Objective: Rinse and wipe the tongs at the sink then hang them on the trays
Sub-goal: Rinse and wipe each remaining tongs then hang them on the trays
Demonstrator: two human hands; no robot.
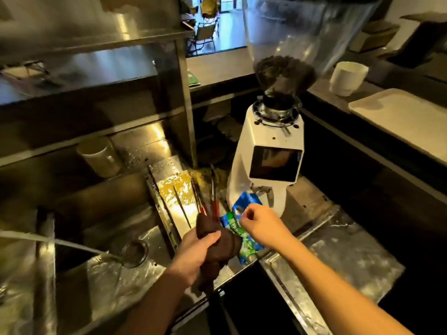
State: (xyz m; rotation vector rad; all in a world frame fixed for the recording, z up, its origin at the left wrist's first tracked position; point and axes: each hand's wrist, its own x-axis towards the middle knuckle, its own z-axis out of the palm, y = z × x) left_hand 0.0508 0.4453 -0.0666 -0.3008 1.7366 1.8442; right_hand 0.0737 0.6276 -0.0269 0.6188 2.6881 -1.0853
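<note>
Setting: stainless steel desk [350, 257] beside a sink [79, 281], with steel shelves [92, 131] rising behind it on the left; all of it is wet and glaring under warm light.
Water: a stream [72, 245] runs in from the left edge and lands near a small mesh strainer [135, 252] lying in the sink.
Left hand: the left hand [193, 255] is clenched around a dark brown cloth [217, 243], its grip pressed tight on the bundle.
Tongs: the tongs [205, 199] stick up out of the top of the cloth, away from the person, red toward the handles and dark at the tips (the part inside the cloth is hidden). They are above the inner edge of the desk, just right of the sink.
Right hand: the right hand [261, 226] hovers just right of the cloth, thumb and forefinger pinched together over a blue and green packet [244, 228]; whether they actually pinch the packet, I cannot tell.
Packet: it lies on the desk against the foot of the grinder, partly under the cloth.
Grinder: a white coffee grinder [268, 151] stands behind both hands, its clear hopper [285, 73] part full of dark beans.
Right side: a pale tray [406, 122] sits on a higher counter, with a white cup [348, 78] beyond it.
Shelf: a pale mug [99, 155] sits on the lower shelf.
</note>
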